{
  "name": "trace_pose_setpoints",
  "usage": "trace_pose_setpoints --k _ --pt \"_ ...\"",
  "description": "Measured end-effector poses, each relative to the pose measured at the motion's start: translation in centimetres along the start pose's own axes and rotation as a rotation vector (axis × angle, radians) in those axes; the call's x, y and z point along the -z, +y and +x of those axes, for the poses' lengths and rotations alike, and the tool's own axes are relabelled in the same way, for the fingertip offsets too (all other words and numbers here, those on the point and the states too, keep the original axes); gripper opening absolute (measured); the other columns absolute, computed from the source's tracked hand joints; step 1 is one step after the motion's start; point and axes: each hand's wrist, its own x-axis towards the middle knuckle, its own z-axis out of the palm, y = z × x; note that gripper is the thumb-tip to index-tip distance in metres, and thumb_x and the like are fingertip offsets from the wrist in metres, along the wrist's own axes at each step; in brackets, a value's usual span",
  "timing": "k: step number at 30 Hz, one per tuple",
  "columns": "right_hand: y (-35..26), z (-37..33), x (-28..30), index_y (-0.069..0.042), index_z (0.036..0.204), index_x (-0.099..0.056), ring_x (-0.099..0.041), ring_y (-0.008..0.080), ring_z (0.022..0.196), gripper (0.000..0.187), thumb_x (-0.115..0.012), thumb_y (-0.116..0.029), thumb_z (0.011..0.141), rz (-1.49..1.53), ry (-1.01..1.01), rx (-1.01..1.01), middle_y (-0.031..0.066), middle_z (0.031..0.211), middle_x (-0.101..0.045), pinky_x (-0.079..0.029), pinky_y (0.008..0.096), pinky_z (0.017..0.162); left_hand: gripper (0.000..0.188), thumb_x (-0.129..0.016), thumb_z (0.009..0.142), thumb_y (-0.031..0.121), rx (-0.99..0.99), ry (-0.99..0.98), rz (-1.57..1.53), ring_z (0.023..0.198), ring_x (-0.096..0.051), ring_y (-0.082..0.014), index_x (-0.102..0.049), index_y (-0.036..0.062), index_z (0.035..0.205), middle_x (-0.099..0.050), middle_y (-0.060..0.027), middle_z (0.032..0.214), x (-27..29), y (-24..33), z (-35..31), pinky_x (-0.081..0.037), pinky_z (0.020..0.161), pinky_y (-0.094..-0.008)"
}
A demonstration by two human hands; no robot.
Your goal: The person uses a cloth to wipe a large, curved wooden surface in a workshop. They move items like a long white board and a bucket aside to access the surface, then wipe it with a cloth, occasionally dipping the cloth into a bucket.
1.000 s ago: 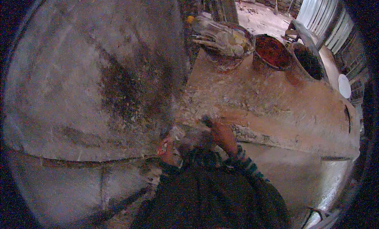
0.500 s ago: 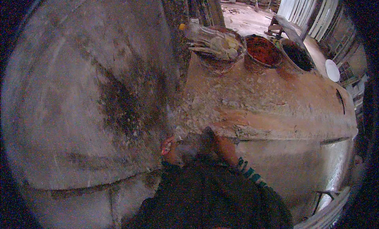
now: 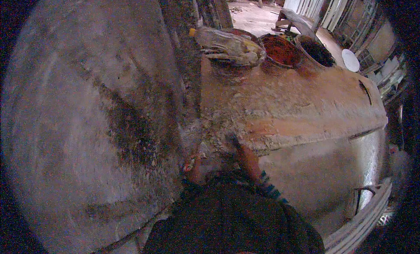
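Note:
My left hand (image 3: 193,164) is low in front of my body, beside the wall, its fingers curled in. A small pale and reddish spot shows at them; what they hold, if anything, I cannot make out. To its right, my right hand (image 3: 235,141) reaches over the rough edge of a brown earthen platform (image 3: 306,96). It looks dark and blurred, so its fingers and anything in them cannot be told. Crumbly greyish material (image 3: 223,116) lies on the platform just beyond both hands. My dark clothing hides the lower middle.
A stained grey wall (image 3: 57,109) rises at left. Along the platform's far side stand a container topped with crumpled clear plastic (image 3: 234,48), a basin of reddish-brown stuff (image 3: 283,52), and a dark-filled basin (image 3: 317,52). A white round object (image 3: 350,60) is at the right, a wooden bench (image 3: 293,22) behind.
The view has turned, so the containers and platform sit farther left and higher. My right hand is slightly farther over the crumbly material; my left hand stays by the wall.

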Motion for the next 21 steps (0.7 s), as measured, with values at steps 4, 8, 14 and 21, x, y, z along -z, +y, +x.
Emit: trace_pose_setpoints --k 4,8,14,21 --pt "-4.3 7.6 3.2 -0.013 0.133 -0.059 -0.069 0.0464 0.083 0.037 -0.060 -0.026 0.098 0.045 -0.147 -0.004 0.0225 0.098 -0.072 -0.053 0.0554 0.071 0.037 -0.076 0.093 0.019 0.006 -0.038 0.015 0.102 -0.066 -0.0241 -0.065 0.0106 0.127 -0.060 -0.0119 0.122 0.3 0.5 0.8 -0.056 0.089 -0.0385" --pt "-4.1 8.7 5.0 -0.011 0.128 -0.060 -0.069 0.0455 0.087 0.032 -0.060 -0.025 0.099 0.106 -0.111 -0.104 0.0226 0.099 -0.072 -0.053 0.0550 0.074 0.038 -0.076 0.093 0.019 0.003 -0.051 0.038 0.102 -0.066 -0.0245 -0.065 0.0109 0.128 -0.060 -0.0124 0.124 1.1 0.7 1.0 -0.056 0.090 -0.0388" --pt "-0.2 -5.9 4.3 -0.012 0.124 -0.061 -0.069 0.0437 0.091 0.034 -0.067 -0.028 0.095 0.022 -0.153 -0.025 0.0231 0.107 -0.069 -0.054 0.0546 0.074 0.039 -0.075 0.093 0.020 -0.001 -0.107 0.048 0.103 -0.066 -0.0252 -0.064 0.0112 0.129 -0.059 -0.0133 0.125 0.7 0.0 0.7 -0.056 0.090 -0.0392" --pt "0.9 4.6 -2.2 -0.010 0.127 -0.061 -0.070 0.0437 0.092 0.035 -0.065 -0.028 0.098 0.143 -0.315 -0.024 0.0219 0.105 -0.069 -0.055 0.0501 0.080 0.040 -0.075 0.093 0.020 -0.037 -0.196 0.121 0.104 -0.066 -0.0261 -0.064 0.0116 0.130 -0.058 -0.0143 0.128 0.6 1.6 2.3 -0.055 0.091 -0.0398"
